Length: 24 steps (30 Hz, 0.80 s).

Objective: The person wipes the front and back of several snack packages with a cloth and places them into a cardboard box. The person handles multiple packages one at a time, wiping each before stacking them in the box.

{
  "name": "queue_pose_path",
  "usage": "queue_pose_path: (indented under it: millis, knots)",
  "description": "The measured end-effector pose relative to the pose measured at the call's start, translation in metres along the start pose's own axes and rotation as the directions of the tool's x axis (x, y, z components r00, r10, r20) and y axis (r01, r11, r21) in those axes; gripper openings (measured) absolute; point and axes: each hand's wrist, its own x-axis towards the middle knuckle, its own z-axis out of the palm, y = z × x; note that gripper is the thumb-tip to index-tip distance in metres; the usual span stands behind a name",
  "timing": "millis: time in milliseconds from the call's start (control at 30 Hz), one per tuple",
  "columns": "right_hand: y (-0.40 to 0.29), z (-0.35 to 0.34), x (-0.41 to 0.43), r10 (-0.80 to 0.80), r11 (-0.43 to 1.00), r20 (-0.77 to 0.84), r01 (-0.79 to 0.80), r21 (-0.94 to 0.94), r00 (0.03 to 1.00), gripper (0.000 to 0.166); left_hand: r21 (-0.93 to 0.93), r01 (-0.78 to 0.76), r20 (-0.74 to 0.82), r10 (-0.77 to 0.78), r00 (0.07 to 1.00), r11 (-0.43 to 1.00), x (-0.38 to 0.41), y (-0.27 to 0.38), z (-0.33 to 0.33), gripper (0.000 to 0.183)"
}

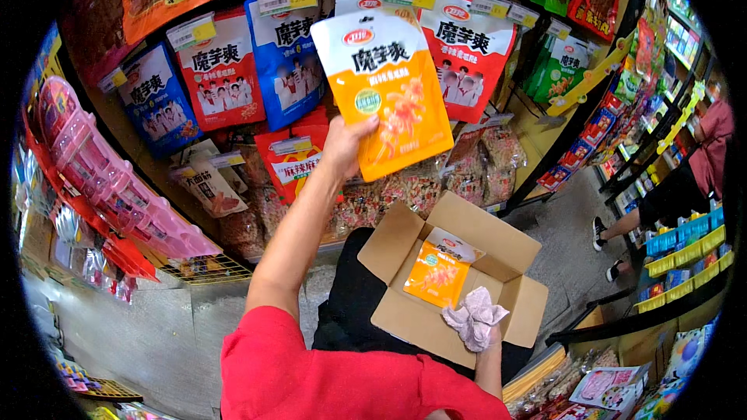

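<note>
An orange and white snack pouch is gripped at its lower left edge by my left hand, thumb on its front. It is held up before hanging red and blue pouches. Below, an open cardboard box rests on my lap with its flaps spread. Inside lies another orange and white pouch. My right hand is at the box's near right side, mostly hidden behind a bunched pale pink cloth that it holds.
Snack pouches hang from hooks with price tags, above bagged snacks. A pink plastic rack stands at the left. On the right, a person in a pink top stands in the aisle beside shelves and blue and yellow baskets.
</note>
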Motion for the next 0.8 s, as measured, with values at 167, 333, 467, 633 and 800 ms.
queue_pose_path:
  millis: [167,333,467,633,800]
  knots:
    - [0.003,0.004,0.003,0.013,1.000,-0.003,-0.013,-0.011,1.000,0.034,0.030,-0.039,0.061,0.037,0.997,0.999,0.019,0.015,0.006,0.028]
    - [-0.006,0.025,-0.008,0.045,0.998,0.022,-0.046,0.051,0.999,0.040,-0.013,-0.009,0.150,0.011,0.989,1.000,0.023,0.011,0.012,0.027]
    - [-0.004,0.014,-0.006,0.021,0.999,0.010,-0.022,0.037,1.000,0.041,0.063,0.012,0.145,-0.021,0.989,0.998,0.032,0.011,0.016,0.029]
    - [-0.001,0.012,-0.005,0.034,0.999,0.018,-0.034,0.034,0.999,0.042,-0.020,-0.038,0.074,0.040,0.996,0.999,0.044,0.021,0.016,0.028]
    - [-0.001,0.011,-0.006,0.032,0.999,0.014,-0.033,0.028,0.999,0.043,0.001,0.008,0.044,-0.008,0.999,1.000,0.049,0.018,0.017,0.027]
